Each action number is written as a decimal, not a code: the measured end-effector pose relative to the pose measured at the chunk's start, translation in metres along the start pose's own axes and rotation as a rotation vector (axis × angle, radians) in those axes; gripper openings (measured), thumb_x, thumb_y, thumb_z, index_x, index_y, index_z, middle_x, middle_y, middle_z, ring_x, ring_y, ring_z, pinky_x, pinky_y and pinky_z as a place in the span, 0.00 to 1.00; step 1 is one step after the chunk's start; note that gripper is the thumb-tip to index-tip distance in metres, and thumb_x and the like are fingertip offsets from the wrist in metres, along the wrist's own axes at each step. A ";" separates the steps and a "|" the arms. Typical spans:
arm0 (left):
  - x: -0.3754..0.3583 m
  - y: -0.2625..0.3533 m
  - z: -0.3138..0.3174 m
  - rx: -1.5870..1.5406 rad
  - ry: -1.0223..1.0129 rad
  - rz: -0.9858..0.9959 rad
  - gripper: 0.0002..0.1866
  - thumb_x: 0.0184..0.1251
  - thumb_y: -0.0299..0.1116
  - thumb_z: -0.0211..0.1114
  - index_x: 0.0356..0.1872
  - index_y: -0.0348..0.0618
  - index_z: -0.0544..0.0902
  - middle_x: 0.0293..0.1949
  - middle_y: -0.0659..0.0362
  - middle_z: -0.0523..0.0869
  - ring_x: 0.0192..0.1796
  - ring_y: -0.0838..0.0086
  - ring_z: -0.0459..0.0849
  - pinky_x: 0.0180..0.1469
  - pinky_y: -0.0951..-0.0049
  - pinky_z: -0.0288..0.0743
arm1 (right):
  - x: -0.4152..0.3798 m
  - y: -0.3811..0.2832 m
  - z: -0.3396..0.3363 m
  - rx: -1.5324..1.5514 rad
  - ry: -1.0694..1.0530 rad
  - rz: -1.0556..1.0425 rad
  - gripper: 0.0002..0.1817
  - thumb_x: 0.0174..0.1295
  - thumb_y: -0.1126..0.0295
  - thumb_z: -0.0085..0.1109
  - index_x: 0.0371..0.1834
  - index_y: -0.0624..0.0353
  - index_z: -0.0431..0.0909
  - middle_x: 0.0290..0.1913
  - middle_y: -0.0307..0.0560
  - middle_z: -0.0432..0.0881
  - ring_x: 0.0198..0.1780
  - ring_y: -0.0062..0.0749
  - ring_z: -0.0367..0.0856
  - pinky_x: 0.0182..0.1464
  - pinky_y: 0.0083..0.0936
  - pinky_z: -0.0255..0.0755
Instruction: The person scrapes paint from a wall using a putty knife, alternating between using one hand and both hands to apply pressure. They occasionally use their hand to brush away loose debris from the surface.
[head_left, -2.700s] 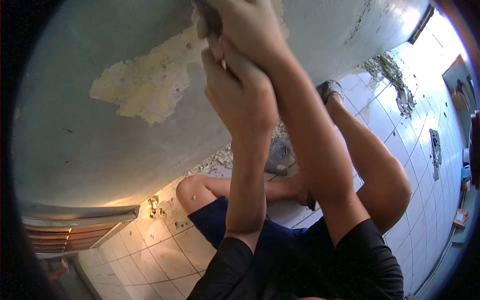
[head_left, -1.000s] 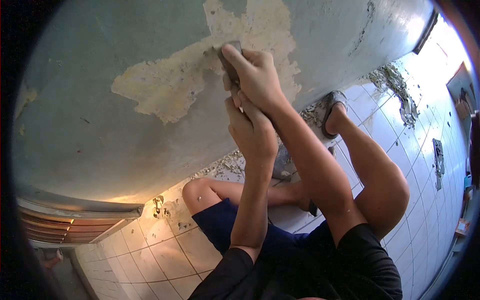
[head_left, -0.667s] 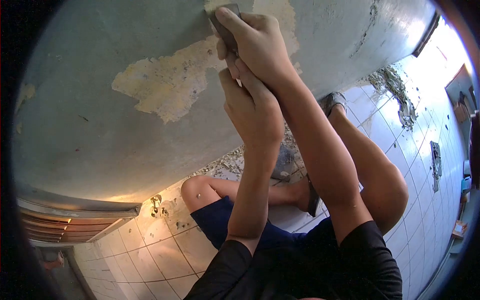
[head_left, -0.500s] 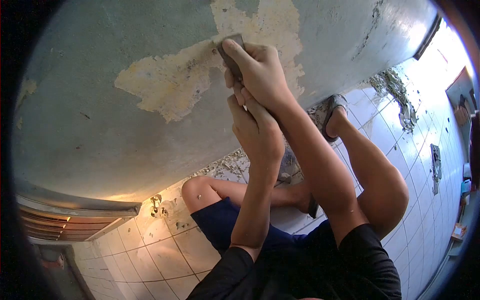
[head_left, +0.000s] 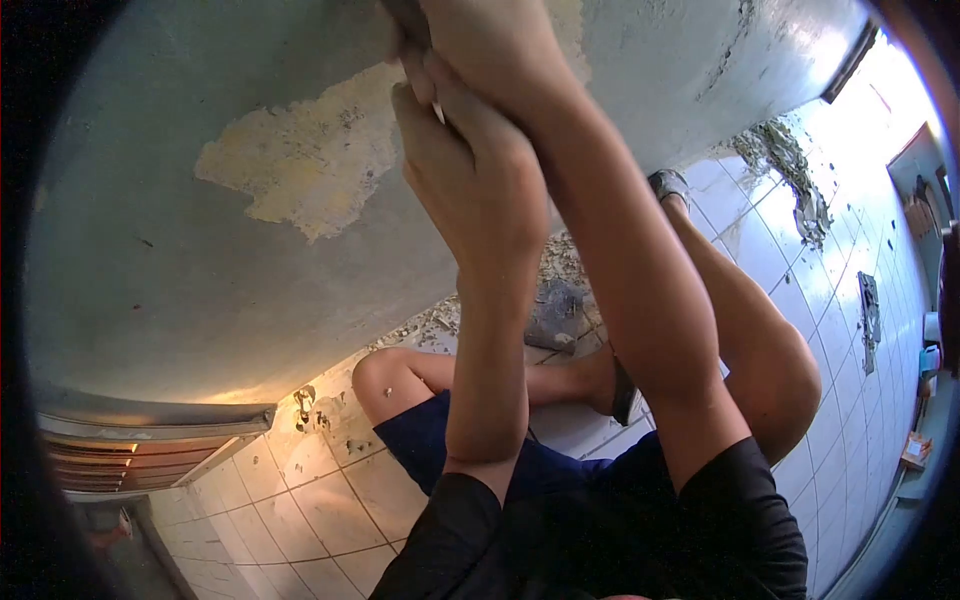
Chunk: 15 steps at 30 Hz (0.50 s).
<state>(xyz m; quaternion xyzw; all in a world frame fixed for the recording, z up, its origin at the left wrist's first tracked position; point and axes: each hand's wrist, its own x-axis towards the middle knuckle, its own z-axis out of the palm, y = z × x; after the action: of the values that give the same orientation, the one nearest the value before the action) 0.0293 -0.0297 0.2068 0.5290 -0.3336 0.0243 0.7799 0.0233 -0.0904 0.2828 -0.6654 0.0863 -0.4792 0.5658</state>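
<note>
Near the top edge, my right hand (head_left: 495, 40) is closed on a flat dark-grey scraper (head_left: 408, 18), whose upper part is out of view. Just below, my left hand (head_left: 475, 170) is closed at the scraper's lower end, its fingertips against my right fingers; the handle is hidden between the hands. Both hands are in front of a grey-green painted wall (head_left: 250, 280). To their left, a bare cream patch (head_left: 300, 165) with ragged paint edges shows on the wall.
Paint flakes litter the white tiled floor (head_left: 310, 520) along the wall's foot. A dark flat piece (head_left: 557, 315) lies between my legs. Peeled paint (head_left: 795, 190) is heaped at the right, with another strip (head_left: 868, 320) nearer. A slatted wooden piece (head_left: 150, 450) is low at left.
Both hands have moved up and slightly left along the wall with the scraper, which now partly leaves the top of the view. My arms are stretched further out.
</note>
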 end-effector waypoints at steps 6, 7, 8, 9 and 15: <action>-0.011 0.013 -0.007 -0.015 -0.053 -0.128 0.26 0.85 0.48 0.46 0.54 0.26 0.73 0.45 0.36 0.83 0.44 0.52 0.85 0.45 0.57 0.78 | -0.007 0.026 -0.001 0.014 -0.016 -0.055 0.25 0.78 0.57 0.54 0.26 0.66 0.79 0.19 0.44 0.80 0.16 0.23 0.73 0.21 0.26 0.68; -0.022 0.005 -0.009 -0.033 0.007 -0.165 0.23 0.83 0.45 0.48 0.47 0.27 0.73 0.38 0.30 0.84 0.41 0.38 0.86 0.44 0.48 0.77 | -0.016 0.047 -0.001 -0.009 0.002 -0.023 0.24 0.78 0.57 0.56 0.27 0.66 0.80 0.19 0.44 0.80 0.14 0.21 0.72 0.18 0.23 0.66; -0.032 -0.007 -0.014 -0.038 0.013 -0.162 0.23 0.83 0.45 0.48 0.47 0.27 0.73 0.38 0.30 0.84 0.41 0.38 0.86 0.44 0.48 0.77 | -0.023 0.061 -0.001 -0.032 0.020 0.011 0.24 0.78 0.56 0.57 0.29 0.65 0.82 0.19 0.43 0.81 0.12 0.19 0.72 0.16 0.20 0.65; -0.040 -0.013 -0.019 0.011 0.015 -0.177 0.23 0.83 0.45 0.48 0.47 0.27 0.73 0.37 0.30 0.84 0.41 0.37 0.86 0.43 0.48 0.77 | -0.030 0.067 -0.001 -0.035 0.015 0.011 0.24 0.78 0.56 0.57 0.29 0.65 0.82 0.19 0.43 0.81 0.12 0.19 0.72 0.16 0.20 0.65; -0.018 0.012 -0.018 0.065 -0.037 -0.130 0.22 0.84 0.44 0.47 0.46 0.28 0.72 0.36 0.30 0.84 0.39 0.34 0.85 0.39 0.48 0.77 | -0.017 0.033 0.009 0.059 0.042 0.069 0.22 0.78 0.56 0.56 0.30 0.64 0.81 0.21 0.43 0.81 0.13 0.19 0.72 0.16 0.21 0.64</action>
<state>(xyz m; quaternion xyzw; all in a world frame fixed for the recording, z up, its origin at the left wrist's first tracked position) 0.0199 -0.0035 0.2026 0.5752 -0.3120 -0.0255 0.7558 0.0353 -0.0843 0.2468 -0.6350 0.1067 -0.4755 0.5995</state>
